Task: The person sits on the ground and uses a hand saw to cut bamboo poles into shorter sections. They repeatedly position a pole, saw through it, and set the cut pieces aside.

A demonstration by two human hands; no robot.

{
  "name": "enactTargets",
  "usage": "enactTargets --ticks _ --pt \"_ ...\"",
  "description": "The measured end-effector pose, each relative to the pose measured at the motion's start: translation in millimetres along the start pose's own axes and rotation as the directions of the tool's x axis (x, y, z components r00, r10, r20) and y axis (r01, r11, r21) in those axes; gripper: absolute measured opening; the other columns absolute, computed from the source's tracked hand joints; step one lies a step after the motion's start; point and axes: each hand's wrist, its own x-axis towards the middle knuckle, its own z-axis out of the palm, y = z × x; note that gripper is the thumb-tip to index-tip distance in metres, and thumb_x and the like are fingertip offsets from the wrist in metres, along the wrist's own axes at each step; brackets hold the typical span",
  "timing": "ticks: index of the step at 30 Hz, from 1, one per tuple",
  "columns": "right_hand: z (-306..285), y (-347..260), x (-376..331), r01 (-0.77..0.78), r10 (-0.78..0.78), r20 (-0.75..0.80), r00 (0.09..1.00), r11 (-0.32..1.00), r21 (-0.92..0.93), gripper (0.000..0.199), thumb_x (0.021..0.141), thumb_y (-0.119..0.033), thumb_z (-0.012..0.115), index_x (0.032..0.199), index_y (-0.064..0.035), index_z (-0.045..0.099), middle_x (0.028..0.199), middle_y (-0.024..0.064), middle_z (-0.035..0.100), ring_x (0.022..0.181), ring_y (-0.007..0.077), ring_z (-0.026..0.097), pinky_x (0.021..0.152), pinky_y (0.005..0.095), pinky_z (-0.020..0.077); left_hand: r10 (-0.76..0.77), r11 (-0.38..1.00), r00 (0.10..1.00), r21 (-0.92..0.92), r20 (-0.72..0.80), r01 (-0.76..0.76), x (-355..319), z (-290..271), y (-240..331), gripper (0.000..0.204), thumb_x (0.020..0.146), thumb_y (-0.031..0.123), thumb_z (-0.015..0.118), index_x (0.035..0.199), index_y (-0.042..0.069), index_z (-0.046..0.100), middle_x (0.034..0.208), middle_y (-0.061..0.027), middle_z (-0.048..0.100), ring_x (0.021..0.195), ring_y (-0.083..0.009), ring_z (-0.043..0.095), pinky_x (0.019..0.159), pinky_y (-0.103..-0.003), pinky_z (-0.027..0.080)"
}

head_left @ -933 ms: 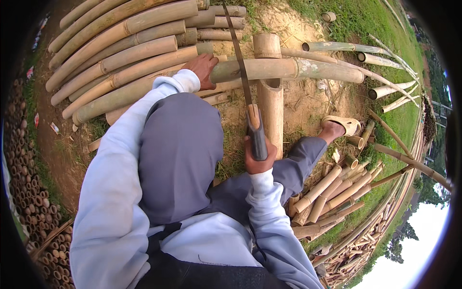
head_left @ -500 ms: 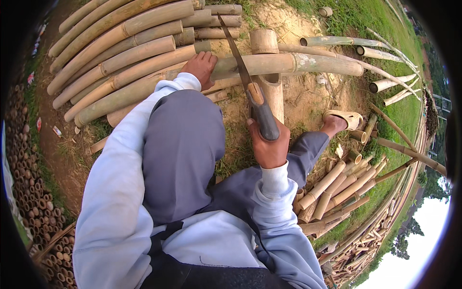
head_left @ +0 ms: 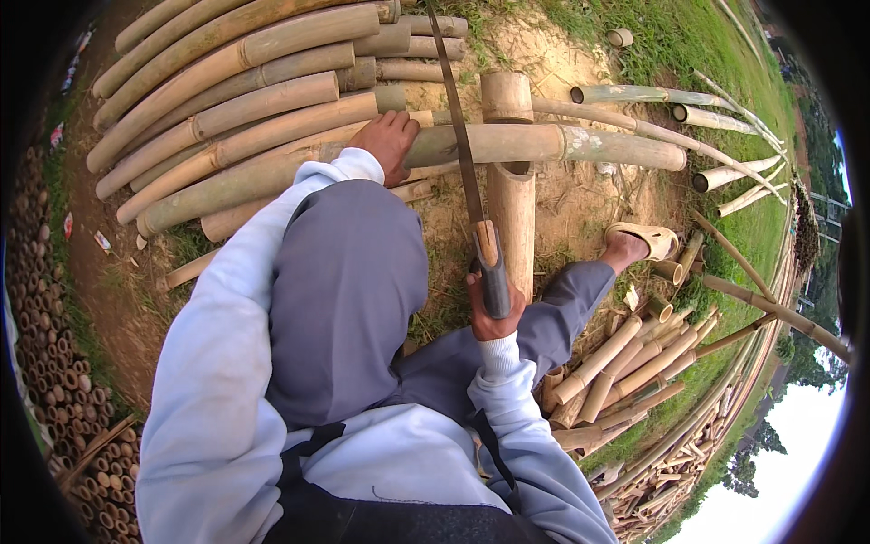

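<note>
My right hand [head_left: 497, 310] is wrapped round the dark handle of a hand saw [head_left: 461, 136]. Its long, narrow blade points away from me and crosses a thick bamboo pole [head_left: 521, 143]. That pole runs left to right and rests on a notched upright bamboo post [head_left: 512, 218]. With fingers curled over the top, my left hand [head_left: 390, 147] grips the pole left of the blade. My left knee is bent beside that hand. From here I cannot tell how deep the blade sits in the bamboo.
Several long bamboo poles [head_left: 245, 95] lie side by side at the far left. Short cut bamboo pieces [head_left: 625, 372] are heaped near my right foot. More poles [head_left: 716, 116] lie on grass at the right. Many stacked bamboo ends [head_left: 54, 381] stand at the left edge.
My right hand has drawn the saw back toward me, so its handle sits nearer my body. My left hand has stayed on the bamboo pole. The view has shifted slightly.
</note>
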Motion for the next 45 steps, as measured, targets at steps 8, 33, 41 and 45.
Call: enactTargets --ticks 8,33,41,45 --pt "-8.4 -69.1 11.8 0.052 -0.047 -0.100 0.994 0.998 0.042 0.016 0.087 -0.005 0.076 0.099 0.0020 0.069 0.070 0.0071 0.063 0.061 0.0108 0.058 0.058 0.0276 0.0463 -0.029 0.989 0.999 0.145 -0.032 0.034 -2.5 3.1 -0.2 0.068 0.066 0.023 0.087 0.119 0.001 0.050 0.115 -0.0158 0.055 0.111 -0.0327 0.056 0.098 -0.041 0.048" --pt "-67.9 -56.1 -69.3 0.123 -0.137 -0.115 0.984 0.985 -0.121 0.015 0.081 -0.004 0.078 0.092 0.0012 0.069 0.066 0.0089 0.062 0.054 0.0179 0.061 0.054 0.0304 0.0461 -0.170 0.969 0.985 0.186 0.023 0.162 -8.7 8.3 18.5 0.075 0.073 0.030 0.084 0.134 0.007 0.046 0.127 -0.0141 0.055 0.120 -0.0317 0.054 0.103 -0.042 0.044" --pt "-61.1 -54.5 -60.5 0.118 -0.130 -0.124 0.984 0.988 -0.095 0.012 0.082 -0.004 0.077 0.089 0.0004 0.068 0.065 0.0090 0.061 0.053 0.0201 0.061 0.054 0.0305 0.0460 -0.155 0.988 0.975 0.035 0.161 0.151 13.0 -14.9 7.8 0.076 0.067 0.034 0.083 0.130 0.003 0.055 0.128 -0.0185 0.057 0.120 -0.0352 0.055 0.102 -0.045 0.047" --pt "-55.8 -51.1 -56.5 0.088 -0.097 -0.115 0.989 0.993 -0.082 0.011 0.083 -0.005 0.076 0.088 0.0003 0.068 0.064 0.0089 0.060 0.053 0.0201 0.060 0.054 0.0308 0.0456 -0.218 0.974 0.972 0.079 0.083 0.212 3.9 -6.3 19.8 0.067 0.071 0.033 0.082 0.125 0.004 0.055 0.126 -0.0186 0.059 0.118 -0.0356 0.057 0.101 -0.045 0.048"
